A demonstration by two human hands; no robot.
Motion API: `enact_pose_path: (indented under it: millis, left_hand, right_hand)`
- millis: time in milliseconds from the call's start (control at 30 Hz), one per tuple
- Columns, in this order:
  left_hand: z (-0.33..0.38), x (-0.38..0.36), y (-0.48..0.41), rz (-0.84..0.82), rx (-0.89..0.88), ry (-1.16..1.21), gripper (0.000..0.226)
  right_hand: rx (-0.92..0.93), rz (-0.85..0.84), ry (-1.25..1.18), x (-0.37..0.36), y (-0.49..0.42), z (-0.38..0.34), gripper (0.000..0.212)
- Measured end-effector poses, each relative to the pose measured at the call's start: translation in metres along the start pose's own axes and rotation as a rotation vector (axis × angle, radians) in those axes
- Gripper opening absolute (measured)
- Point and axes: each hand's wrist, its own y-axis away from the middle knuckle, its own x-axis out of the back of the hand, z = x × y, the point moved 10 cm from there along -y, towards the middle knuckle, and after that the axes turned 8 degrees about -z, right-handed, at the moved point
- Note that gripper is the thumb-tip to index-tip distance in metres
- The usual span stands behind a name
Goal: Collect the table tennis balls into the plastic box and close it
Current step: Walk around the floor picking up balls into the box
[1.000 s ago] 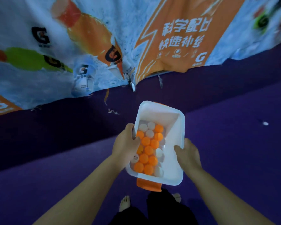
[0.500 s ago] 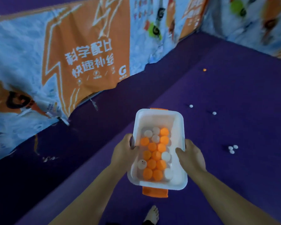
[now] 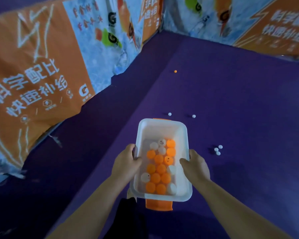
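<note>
Mid-collection: left hand and right hand, grip closed on box walls. Next: carry toward three white balls, right floor.

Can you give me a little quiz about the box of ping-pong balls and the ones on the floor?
1. True or false: the left hand and the right hand both grip the plastic box.
2. How many white balls lie bunched together on the floor, right of the box?
3. The farthest ball is: A white, B orange, C green?
Key: 1 true; 2 three; 3 B.
</note>
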Motion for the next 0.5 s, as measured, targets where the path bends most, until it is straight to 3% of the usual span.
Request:
enact_pose_path:
  millis: [233, 500]
  left_hand:
    - [0.051, 0.022, -0.133, -0.076, -0.088, -0.037, 0.048]
    - [0.130, 0.007, -0.254, -0.187, -0.182, -0.084, 0.046]
  right_hand:
    - [-0.096, 0.065, -0.057, 0.031, -0.099, -0.042, 0.008]
    - [-0.237, 0.133, -0.212, 0.076, -0.188, -0.041, 0.003]
